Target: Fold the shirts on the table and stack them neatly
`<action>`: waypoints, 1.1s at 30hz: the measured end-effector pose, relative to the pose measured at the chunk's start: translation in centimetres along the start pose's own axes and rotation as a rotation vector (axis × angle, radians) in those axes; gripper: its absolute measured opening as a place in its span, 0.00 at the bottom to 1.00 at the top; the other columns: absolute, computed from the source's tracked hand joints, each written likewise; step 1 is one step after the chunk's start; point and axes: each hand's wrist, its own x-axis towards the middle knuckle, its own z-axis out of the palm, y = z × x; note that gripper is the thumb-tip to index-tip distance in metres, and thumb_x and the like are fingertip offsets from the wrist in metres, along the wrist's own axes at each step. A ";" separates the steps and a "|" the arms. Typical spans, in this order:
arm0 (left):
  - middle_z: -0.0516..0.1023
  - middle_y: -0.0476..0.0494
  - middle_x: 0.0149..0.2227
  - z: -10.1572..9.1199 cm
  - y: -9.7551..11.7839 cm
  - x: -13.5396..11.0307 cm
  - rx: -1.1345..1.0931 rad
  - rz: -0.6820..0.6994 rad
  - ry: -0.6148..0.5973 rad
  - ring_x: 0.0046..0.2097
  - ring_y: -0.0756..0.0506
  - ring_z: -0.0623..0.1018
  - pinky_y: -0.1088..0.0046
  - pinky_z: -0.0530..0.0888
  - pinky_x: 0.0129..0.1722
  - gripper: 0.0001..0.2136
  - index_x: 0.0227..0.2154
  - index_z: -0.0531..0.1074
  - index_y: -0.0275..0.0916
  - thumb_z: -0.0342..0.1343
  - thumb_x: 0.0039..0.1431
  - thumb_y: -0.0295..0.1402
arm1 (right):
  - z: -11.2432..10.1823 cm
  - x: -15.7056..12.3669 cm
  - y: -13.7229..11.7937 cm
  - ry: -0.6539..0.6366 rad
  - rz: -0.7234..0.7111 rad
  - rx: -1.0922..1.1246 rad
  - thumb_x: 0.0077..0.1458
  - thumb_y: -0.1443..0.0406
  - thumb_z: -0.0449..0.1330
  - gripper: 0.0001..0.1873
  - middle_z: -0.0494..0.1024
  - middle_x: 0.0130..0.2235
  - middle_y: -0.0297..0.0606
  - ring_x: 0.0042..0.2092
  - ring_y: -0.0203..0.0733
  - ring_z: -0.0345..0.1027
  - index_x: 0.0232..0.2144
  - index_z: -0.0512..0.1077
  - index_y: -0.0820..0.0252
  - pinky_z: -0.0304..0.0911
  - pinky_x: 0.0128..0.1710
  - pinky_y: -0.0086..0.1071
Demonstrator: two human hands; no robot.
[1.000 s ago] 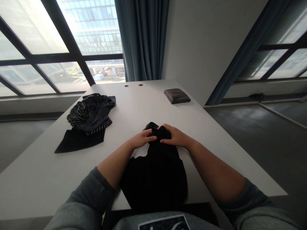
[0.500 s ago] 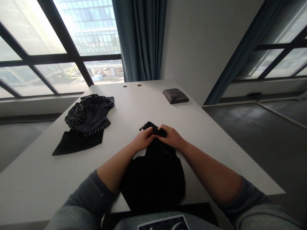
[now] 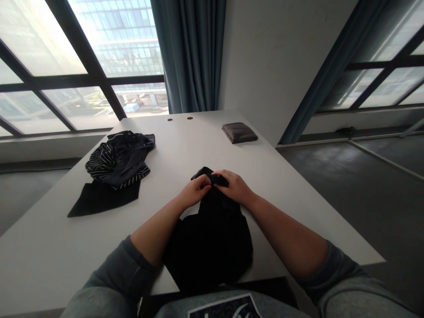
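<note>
- From the head camera I've got the left hand (image 3: 195,191) and the right hand (image 3: 233,186) close together near the middle of the white table (image 3: 185,141), knuckles up
- Grip: both hands are together and clamped on the bunched top of the black garment (image 3: 208,251), the fingers of each pinching the fabric from either side
- I see that black garment lying on the table between my forearms, its lower bulk reaching the near edge
- Off to the left, well apart from the hands, a crumpled dark striped garment (image 3: 119,159) lies on a flat black cloth (image 3: 102,199)
- Toward the far right of the table sits a folded grey cloth (image 3: 239,132), near the back edge
- Two small round holes (image 3: 180,119) mark the far edge of the table
- Behind that I can make out a blue curtain (image 3: 188,53) beside a large window (image 3: 43,75)
- Grey sleeves (image 3: 112,282) are pushed up my forearms
</note>
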 end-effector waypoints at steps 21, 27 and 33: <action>0.70 0.21 0.64 -0.4 -0.7 -0.2 0.715 -0.428 0.179 0.66 0.26 0.67 0.42 0.60 0.65 0.30 0.66 0.63 0.36 0.57 0.66 0.46 | -6.5 -0.6 6.2 0.142 0.533 -0.517 0.52 0.52 0.71 0.32 0.75 0.52 0.54 0.53 0.64 0.70 0.56 0.73 0.57 0.65 0.55 0.53; 0.65 0.28 0.69 0.7 0.1 0.1 0.086 -0.203 0.006 0.68 0.32 0.68 0.51 0.64 0.67 0.46 0.75 0.47 0.40 0.63 0.61 0.49 | -1.3 -1.4 5.5 -0.168 0.464 -0.132 0.41 0.50 0.77 0.38 0.79 0.50 0.46 0.50 0.57 0.75 0.54 0.76 0.52 0.68 0.53 0.46; 0.69 0.32 0.66 -0.1 0.8 -0.6 -0.129 -0.174 0.124 0.64 0.33 0.72 0.50 0.68 0.64 0.48 0.71 0.54 0.43 0.71 0.48 0.34 | 2.7 -0.3 0.2 -0.104 0.445 0.814 0.68 0.45 0.50 0.30 0.76 0.61 0.43 0.61 0.49 0.71 0.65 0.65 0.49 0.68 0.59 0.48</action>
